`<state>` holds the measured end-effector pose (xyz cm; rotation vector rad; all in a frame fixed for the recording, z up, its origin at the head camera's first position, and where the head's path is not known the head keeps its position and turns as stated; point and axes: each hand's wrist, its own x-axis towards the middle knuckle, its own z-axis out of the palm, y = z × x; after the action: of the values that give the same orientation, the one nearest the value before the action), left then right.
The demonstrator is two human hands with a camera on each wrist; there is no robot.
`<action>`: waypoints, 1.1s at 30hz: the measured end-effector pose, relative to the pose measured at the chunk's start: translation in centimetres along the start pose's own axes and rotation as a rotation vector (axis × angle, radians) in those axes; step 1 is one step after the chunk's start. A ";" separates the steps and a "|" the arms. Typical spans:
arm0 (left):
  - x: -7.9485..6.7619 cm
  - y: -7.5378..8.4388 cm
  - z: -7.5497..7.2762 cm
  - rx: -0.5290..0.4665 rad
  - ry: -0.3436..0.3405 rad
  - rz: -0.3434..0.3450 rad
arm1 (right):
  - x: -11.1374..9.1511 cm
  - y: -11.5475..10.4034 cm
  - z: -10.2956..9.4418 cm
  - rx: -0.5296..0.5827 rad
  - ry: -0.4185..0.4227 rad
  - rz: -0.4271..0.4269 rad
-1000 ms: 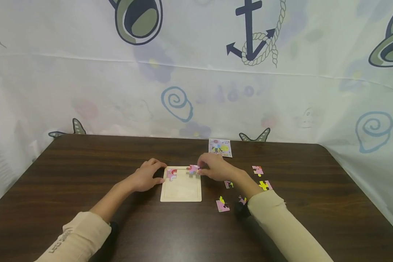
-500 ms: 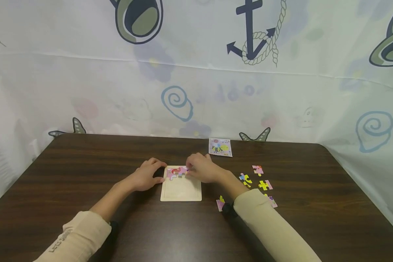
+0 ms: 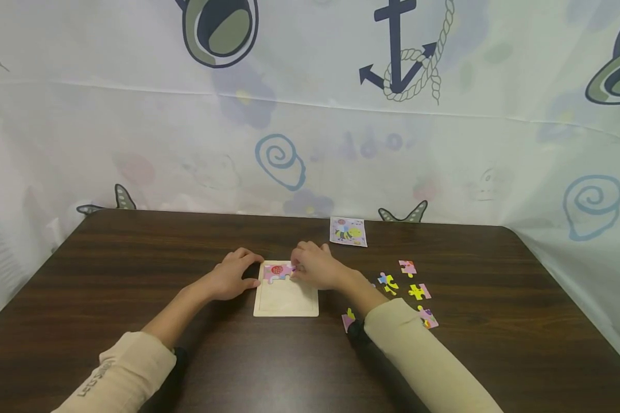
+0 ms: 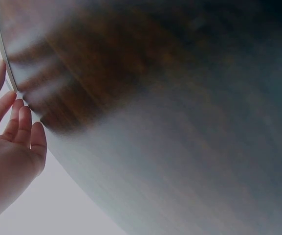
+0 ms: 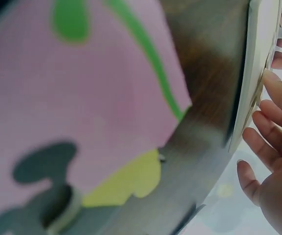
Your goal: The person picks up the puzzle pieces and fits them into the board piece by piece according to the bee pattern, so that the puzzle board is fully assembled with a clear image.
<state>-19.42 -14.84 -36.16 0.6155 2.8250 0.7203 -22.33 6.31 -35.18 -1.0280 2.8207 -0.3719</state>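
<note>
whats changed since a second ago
In the head view, the right hand moved left, bringing a pink piece beside the corner piece on the board; release is unclear. The right arm uncovered a blue-and-yellow piece. The left hand stayed at the board's left edge.

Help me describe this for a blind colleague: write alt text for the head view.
A person's left hand touches the left edge of a wooden puzzle tray on a dark table, while the right hand is at the pink pieces along its far side. Loose pieces lie to the right, a picture card beyond.
</note>
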 end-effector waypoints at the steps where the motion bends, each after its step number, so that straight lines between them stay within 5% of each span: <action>1: 0.0 0.0 0.0 0.000 0.001 0.000 | 0.0 0.0 0.0 -0.001 0.002 -0.002; 33: 0.0 0.0 -0.1 -0.008 -0.005 0.001 | -0.1 0.6 -0.2 0.070 -0.016 -0.003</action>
<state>-19.40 -14.84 -36.10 0.6159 2.8164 0.7288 -22.72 6.86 -35.18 -1.0165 2.7715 -0.4568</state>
